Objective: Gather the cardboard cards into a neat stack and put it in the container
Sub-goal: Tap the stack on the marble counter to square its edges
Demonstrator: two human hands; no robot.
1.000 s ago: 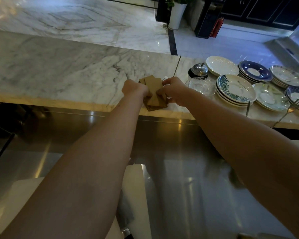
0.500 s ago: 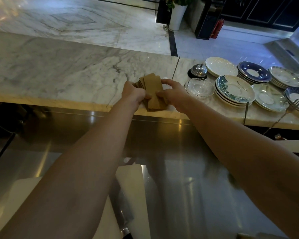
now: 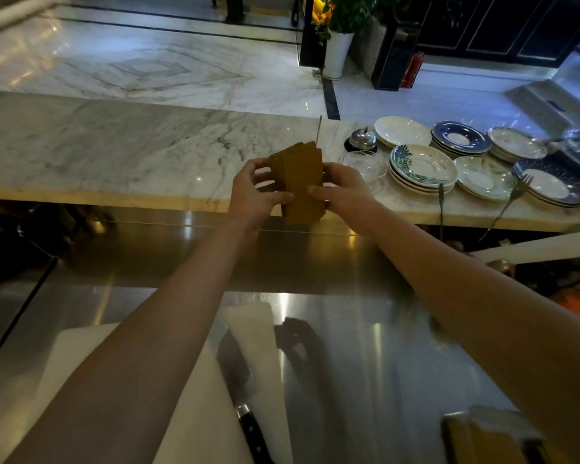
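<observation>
- The cards are off the counter, held upright in mid-frame between both hands.
- The left hand pinches their left edge with thumb in front; the right hand clamps the right edge.
- The gathering looks done, but the back cards fan out to the upper left, so squaring remains.
- A box at the lower right, with something tan inside, may be the container; nothing is placed yet.
</observation>
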